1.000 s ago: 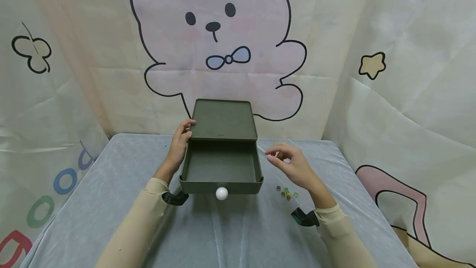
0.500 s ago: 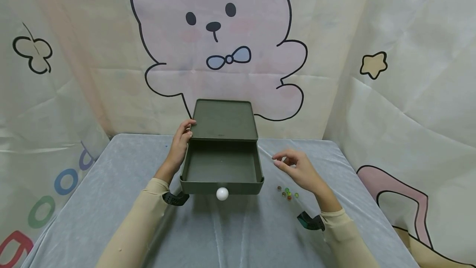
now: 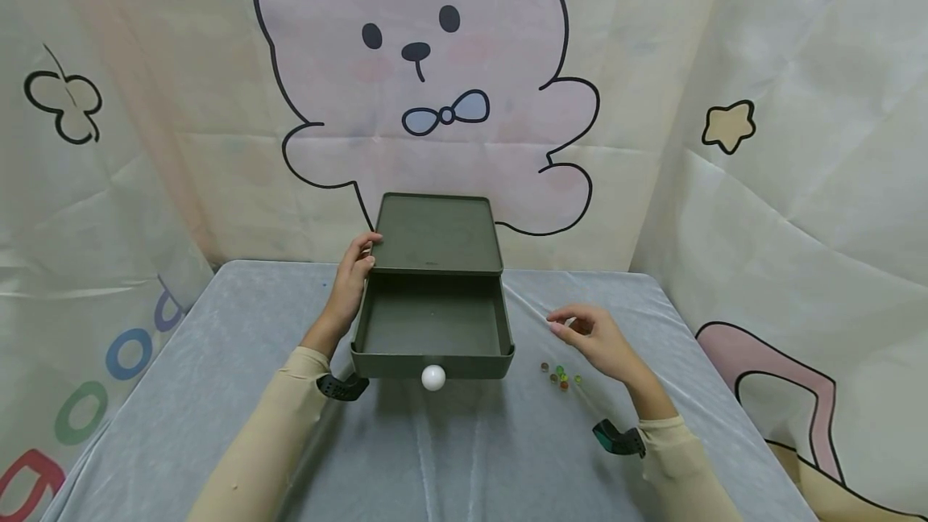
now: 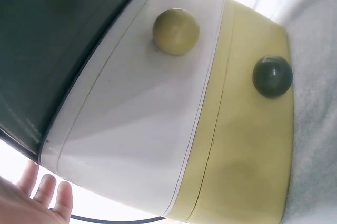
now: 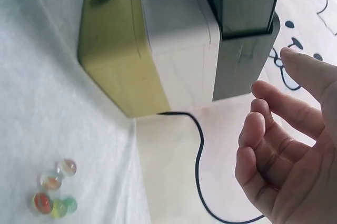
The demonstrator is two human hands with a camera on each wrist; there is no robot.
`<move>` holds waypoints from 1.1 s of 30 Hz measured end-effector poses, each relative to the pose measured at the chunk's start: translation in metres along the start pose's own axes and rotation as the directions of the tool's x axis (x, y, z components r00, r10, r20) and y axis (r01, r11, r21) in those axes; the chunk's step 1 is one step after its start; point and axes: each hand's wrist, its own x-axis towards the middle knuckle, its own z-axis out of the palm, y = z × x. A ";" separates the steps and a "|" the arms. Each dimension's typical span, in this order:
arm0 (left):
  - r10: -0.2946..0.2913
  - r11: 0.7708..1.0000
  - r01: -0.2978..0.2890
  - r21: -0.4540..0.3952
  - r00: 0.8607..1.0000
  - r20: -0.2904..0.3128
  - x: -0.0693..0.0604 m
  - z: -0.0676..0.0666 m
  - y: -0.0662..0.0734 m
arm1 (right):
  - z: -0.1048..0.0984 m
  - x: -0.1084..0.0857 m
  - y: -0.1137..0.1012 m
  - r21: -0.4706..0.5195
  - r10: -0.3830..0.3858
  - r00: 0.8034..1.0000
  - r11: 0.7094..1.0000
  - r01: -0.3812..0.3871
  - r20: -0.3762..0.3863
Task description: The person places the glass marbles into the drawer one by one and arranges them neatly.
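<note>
A stacked drawer cabinet (image 3: 438, 232) stands on the cloth-covered table, with a dark green top section, a white middle and a yellow base. Its dark green top drawer (image 3: 464, 366) is pulled out, bare inside, with a white knob (image 3: 433, 378) in front. My left hand (image 3: 348, 284) rests against the cabinet's left side near the top; in the left wrist view the fingers (image 4: 46, 190) are partly cut off. Right of the drawer, my right hand (image 3: 598, 342) hovers with loosely bent fingers, nothing visible in it. Several glass marbles (image 3: 563, 385) lie on the cloth below it.
The table (image 3: 239, 329) has a pale blue-grey cloth. A black cable (image 5: 200, 166) runs from behind the cabinet. A printed curtain (image 3: 616, 22) hangs close behind the table. The middle drawer's yellow knob (image 4: 176, 31) and the bottom drawer's dark knob (image 4: 272, 77) stick out from shut drawers.
My right hand has drawn away from the drawer, moving right and nearer to me. The left hand, the drawer and the marbles have stayed in place.
</note>
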 end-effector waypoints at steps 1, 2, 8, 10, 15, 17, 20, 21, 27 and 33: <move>0.001 1.000 -0.001 -0.001 1.000 -0.001 0.000 0.000 0.000 | -0.001 -0.001 0.002 -0.002 0.005 1.000 1.000 -0.005 -0.003; 0.002 1.000 -0.002 -0.001 1.000 -0.002 0.000 0.000 0.000 | -0.001 -0.001 0.004 -0.006 0.006 1.000 1.000 -0.006 -0.004; 0.000 1.000 0.000 -0.001 1.000 -0.003 0.000 0.000 0.000 | -0.003 -0.008 0.015 -0.006 0.010 1.000 1.000 -0.010 0.005; -0.002 1.000 0.002 0.001 1.000 -0.002 0.001 0.000 0.000 | -0.003 -0.011 0.018 -0.004 0.020 1.000 1.000 -0.020 0.008; -0.002 1.000 0.002 -0.005 1.000 -0.001 0.001 0.000 -0.002 | -0.004 -0.019 0.026 0.009 0.053 0.998 0.999 -0.053 0.016; -0.001 1.000 0.001 -0.009 1.000 -0.001 0.001 0.000 -0.002 | -0.004 -0.021 0.030 0.014 0.064 0.998 0.998 -0.064 0.022; -0.003 1.000 0.003 -0.009 1.000 -0.002 0.001 0.000 -0.002 | -0.004 -0.025 0.037 0.013 0.079 0.996 0.997 -0.080 0.044; -0.004 1.000 0.004 -0.009 1.000 -0.003 0.001 0.000 -0.002 | -0.005 -0.026 0.039 0.013 0.082 0.995 0.996 -0.083 0.054; -0.003 1.000 0.003 -0.005 1.000 -0.003 0.001 0.000 -0.001 | -0.006 -0.034 0.052 0.000 0.091 0.986 0.996 -0.092 0.138; 0.006 1.000 -0.006 -0.010 1.000 -0.004 0.001 0.000 -0.002 | -0.009 -0.040 0.062 0.002 0.112 0.975 0.993 -0.115 0.194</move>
